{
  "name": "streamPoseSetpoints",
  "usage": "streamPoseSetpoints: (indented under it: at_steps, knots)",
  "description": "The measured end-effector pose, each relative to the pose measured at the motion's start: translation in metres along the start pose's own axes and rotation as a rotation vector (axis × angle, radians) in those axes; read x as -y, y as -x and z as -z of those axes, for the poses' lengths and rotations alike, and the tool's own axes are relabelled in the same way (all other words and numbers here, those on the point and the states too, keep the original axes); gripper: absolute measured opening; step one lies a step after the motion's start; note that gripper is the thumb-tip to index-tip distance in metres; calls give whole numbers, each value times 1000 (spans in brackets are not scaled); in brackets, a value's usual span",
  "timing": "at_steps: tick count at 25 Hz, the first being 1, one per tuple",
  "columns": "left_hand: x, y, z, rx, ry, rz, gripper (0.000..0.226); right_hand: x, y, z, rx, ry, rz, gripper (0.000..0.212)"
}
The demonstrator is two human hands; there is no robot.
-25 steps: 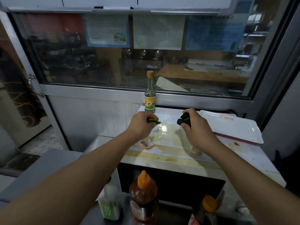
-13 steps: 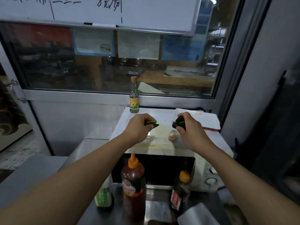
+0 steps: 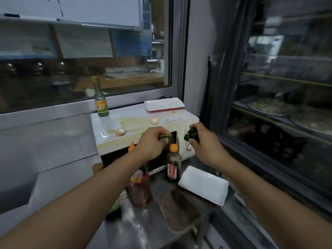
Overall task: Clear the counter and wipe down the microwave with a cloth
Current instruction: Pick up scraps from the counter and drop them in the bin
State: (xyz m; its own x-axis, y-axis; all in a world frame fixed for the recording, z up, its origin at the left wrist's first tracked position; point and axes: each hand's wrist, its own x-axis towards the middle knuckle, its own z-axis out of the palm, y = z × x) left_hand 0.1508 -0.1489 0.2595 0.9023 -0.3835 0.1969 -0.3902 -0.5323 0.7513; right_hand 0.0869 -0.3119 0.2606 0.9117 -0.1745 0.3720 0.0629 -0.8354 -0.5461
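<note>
Nearest, we count one brown cloth (image 3: pixel 177 211) on the steel counter (image 3: pixel 142 229), one white tray (image 3: pixel 203 185) beside it, two orange-capped sauce bottles (image 3: pixel 139 184) (image 3: pixel 173 164). Above these, our left hand (image 3: pixel 152 142) pinches a small green scrap (image 3: pixel 166 136); our right hand (image 3: pixel 202 141) grips a dark green wad (image 3: pixel 191 134). Both are held in front of the microwave (image 3: pixel 143 126), well above the cloth. On its stained top: two pale lumps (image 3: pixel 120 132) (image 3: pixel 154 120), one green-labelled bottle (image 3: pixel 101 99), one white tray with a red underside (image 3: pixel 164 104) farthest back.

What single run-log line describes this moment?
left hand: pinches green scrap | right hand: grips green scraps | microwave top: stained, unwiped
</note>
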Motion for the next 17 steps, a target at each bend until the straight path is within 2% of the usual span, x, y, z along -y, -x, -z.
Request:
streamPoseSetpoints:
  at_steps: [12, 17]
  knots:
    - [-114, 102, -123, 405, 145, -235, 17, -37, 211, 120, -177, 128, -416, 32]
    - [-185, 186, -192, 607, 147, -344, 13, -52, 338, 180, -294, 205, -583, 33]
